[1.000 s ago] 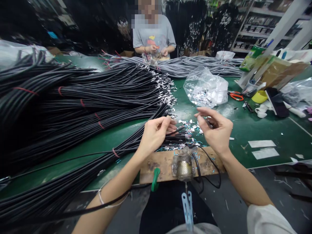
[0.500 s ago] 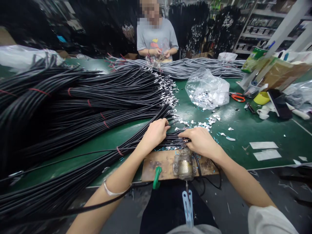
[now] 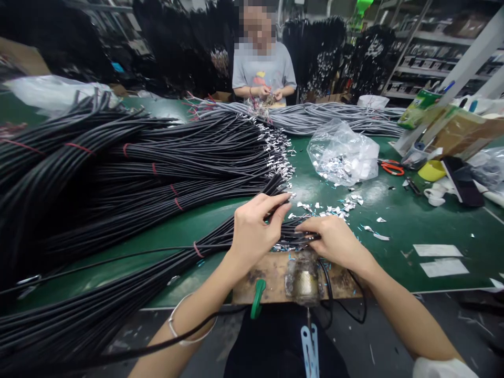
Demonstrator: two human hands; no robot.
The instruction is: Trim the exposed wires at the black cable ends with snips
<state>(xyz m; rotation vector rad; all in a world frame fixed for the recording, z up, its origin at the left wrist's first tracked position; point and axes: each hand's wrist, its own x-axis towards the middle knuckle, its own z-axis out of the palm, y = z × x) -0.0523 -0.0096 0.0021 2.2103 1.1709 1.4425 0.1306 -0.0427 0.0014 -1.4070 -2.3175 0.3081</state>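
Note:
My left hand (image 3: 258, 223) is closed around a few black cables, thumb and fingertips together near the cable ends. More black cables (image 3: 220, 233) run beneath it in a bundle with a red tie (image 3: 198, 250). To its right, my right hand (image 3: 334, 239) pinches black cable ends just above a metal fixture (image 3: 306, 281), though its fingertips partly hide them. That fixture stands on a worn wooden board (image 3: 260, 268), which also has a green handle (image 3: 258, 298) at its front edge.
Large stacks of black cables (image 3: 205, 152) with stripped ends fill the left. A clear bag of scraps (image 3: 344, 155), orange-handled pliers (image 3: 391, 167) and a phone (image 3: 462, 181) lie to the right. Grey cables (image 3: 334, 116) cross the back, where another person (image 3: 263, 68) works.
My left hand has turned and lifted slightly, its fingertips reaching further right with the thumb now showing. My right hand stays at the cable ends. The whole view has shifted slightly.

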